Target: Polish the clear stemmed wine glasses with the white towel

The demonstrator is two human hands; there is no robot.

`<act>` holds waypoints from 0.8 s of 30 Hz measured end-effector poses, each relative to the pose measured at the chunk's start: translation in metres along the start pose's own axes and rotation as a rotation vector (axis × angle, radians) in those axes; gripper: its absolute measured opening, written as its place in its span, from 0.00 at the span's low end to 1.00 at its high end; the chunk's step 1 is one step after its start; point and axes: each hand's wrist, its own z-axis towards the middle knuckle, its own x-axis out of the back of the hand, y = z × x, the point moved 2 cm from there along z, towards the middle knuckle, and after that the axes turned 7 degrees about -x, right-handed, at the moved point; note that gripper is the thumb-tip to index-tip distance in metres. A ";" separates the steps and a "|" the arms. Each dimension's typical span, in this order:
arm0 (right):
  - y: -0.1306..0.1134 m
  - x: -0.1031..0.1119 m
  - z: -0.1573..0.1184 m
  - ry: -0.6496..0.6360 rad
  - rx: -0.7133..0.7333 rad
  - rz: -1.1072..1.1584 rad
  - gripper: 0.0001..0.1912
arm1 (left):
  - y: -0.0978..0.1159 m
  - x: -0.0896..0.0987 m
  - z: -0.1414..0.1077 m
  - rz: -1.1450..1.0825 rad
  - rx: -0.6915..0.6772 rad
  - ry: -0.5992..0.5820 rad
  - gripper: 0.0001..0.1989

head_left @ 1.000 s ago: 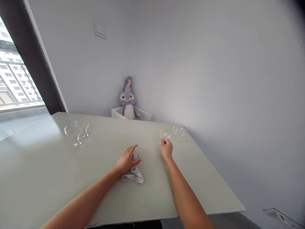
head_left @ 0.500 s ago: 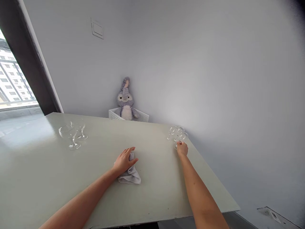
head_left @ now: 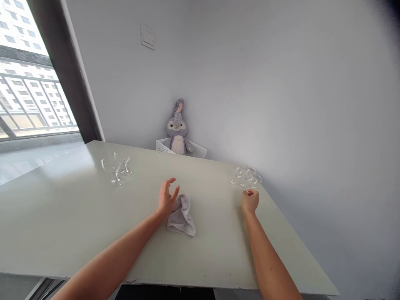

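Over the pale table point(head_left: 215, 250), my left hand point(head_left: 168, 196) has its thumb and fingers apart and holds nothing, just beside the upper left of a crumpled grey cloth point(head_left: 182, 218). My right hand point(head_left: 251, 201) is at the near side of a cluster of several stemmed glasses point(head_left: 246, 175) at the table's right. Its fingers are curled together; whether they pinch a glass base is too small to tell. Two more stemmed glasses stand at the left, a nearer one point(head_left: 116, 171) and one behind it point(head_left: 125, 163).
Behind the table's far edge a plush rabbit point(head_left: 178, 133) sits in a white perforated basket point(head_left: 198, 151) against the wall. A wall switch point(head_left: 147, 37) is above. A window with a dark frame is at the far left.
The view has turned left. My left hand has lifted off the cloth and opened. My right hand has drawn slightly back from the glass cluster.
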 end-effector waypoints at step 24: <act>-0.057 -0.065 -0.169 -0.993 -0.238 0.993 0.11 | -0.105 0.125 0.054 0.225 0.530 0.690 0.32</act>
